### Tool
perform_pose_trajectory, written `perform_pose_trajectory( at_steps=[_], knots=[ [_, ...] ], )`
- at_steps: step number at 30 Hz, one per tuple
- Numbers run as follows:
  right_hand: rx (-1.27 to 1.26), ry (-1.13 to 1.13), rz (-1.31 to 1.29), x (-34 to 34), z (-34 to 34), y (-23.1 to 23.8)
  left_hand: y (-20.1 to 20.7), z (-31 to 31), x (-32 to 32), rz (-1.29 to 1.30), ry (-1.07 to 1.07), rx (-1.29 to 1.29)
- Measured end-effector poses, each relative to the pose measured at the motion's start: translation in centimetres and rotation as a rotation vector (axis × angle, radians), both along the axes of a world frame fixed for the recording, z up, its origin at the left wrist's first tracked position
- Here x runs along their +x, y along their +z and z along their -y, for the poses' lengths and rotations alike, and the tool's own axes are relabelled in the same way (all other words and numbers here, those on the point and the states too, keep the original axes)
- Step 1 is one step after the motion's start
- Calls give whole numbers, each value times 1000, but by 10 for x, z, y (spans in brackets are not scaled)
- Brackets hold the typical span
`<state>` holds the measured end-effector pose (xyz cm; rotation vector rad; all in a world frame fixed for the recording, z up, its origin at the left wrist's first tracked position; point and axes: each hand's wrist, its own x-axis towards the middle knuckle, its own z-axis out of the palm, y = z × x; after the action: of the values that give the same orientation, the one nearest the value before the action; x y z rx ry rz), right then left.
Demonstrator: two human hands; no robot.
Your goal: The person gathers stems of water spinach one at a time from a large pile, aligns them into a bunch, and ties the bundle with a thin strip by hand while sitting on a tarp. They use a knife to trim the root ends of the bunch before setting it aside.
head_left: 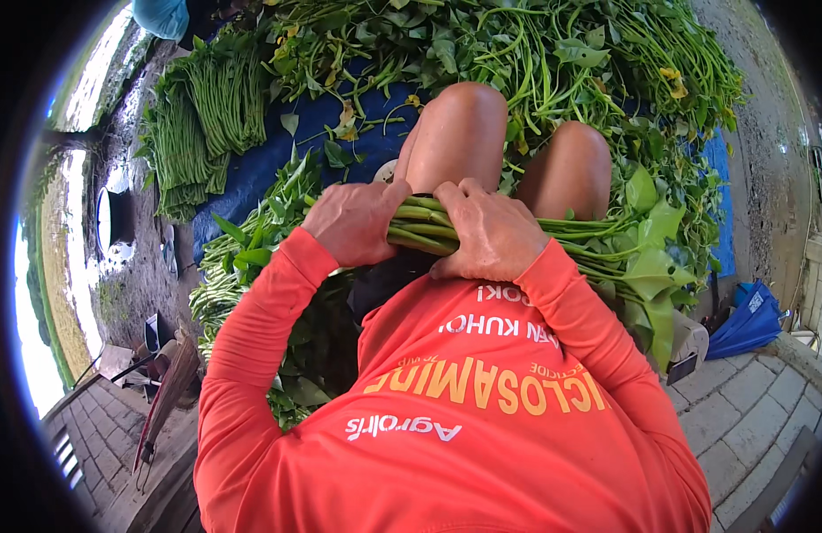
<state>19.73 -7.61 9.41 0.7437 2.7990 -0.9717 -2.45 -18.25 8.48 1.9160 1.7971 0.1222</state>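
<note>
Across my lap lies a bundle of leafy green stems point(422, 223), its broad leaves point(652, 240) hanging out to the right. My left hand point(356, 219) is closed round the left end of the bundle, its thumb along the top. Just to the right, my right hand point(491, 228) wraps over the stems with the fingers bent round them. A short stretch of stems shows between the two hands. The left tips of the stems are hidden in my left hand.
Loose leafy greens point(553, 62) are heaped beyond my knees on a blue tarp point(295, 169). Tidy stacked bundles point(220, 98) stand at the far left. More stems point(220, 293) lie by my left arm. A folded blue umbrella point(746, 322) rests on the paving at right.
</note>
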Motion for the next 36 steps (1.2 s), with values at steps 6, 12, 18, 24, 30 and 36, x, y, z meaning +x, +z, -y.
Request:
perform_pose_trajectory(
  at_steps=[6,12,18,24,30,36],
  knots=[
    [86,-229,-176,14,-8,15,50,-56,0,-325,-269,278],
    [296,-380,-198,5,-13,-25,-1,-96,-26,-159,-423,487],
    [159,-376,-18,-4,-23,-31,5,-78,-17,-146,-337,673],
    [-47,-431,-67,14,-58,11,24,-14,56,583,132,115],
    [185,-442,-448,3,-62,105,63,-114,98,1800,411,571],
    [440,-324,-1046,-32,-49,205,222,-120,54,1294,101,929]
  ],
)
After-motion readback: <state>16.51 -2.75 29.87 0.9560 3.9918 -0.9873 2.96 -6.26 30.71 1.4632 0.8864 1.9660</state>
